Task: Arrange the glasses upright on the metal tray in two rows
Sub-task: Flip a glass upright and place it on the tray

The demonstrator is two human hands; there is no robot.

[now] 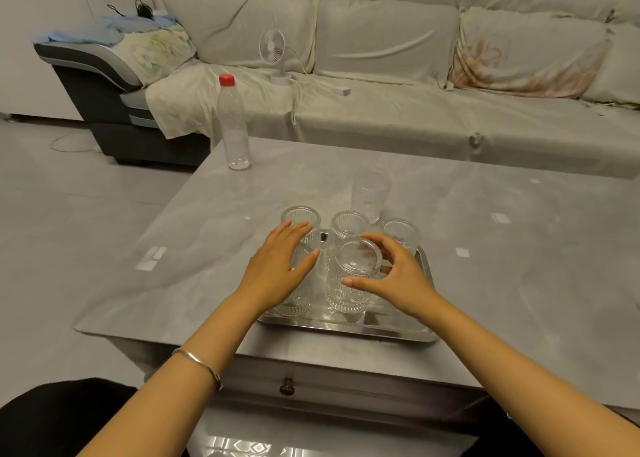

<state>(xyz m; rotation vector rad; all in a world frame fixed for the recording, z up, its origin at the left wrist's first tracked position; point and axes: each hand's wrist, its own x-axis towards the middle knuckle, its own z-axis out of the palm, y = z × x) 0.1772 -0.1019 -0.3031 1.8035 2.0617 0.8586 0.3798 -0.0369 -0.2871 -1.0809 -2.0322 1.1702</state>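
A metal tray point(346, 330) lies at the near edge of the grey table. Several clear ribbed glasses stand upright on it: a far row with a left glass point(300, 218), a middle glass point(348, 226) and a right glass point(401, 235), and a near row. My right hand point(391, 276) curls around the near middle glass point(356, 273), fingers on its rim and side. My left hand point(280, 266) lies over the near left glass point(298, 304), fingers spread, hiding most of it. One taller plain glass point(371, 193) stands on the table behind the tray.
A clear plastic bottle point(234, 124) with a red cap stands at the table's far left corner. Behind the table is a covered sofa with a small white fan point(273, 53). A drawer knob point(286, 385) sits below the table's front edge.
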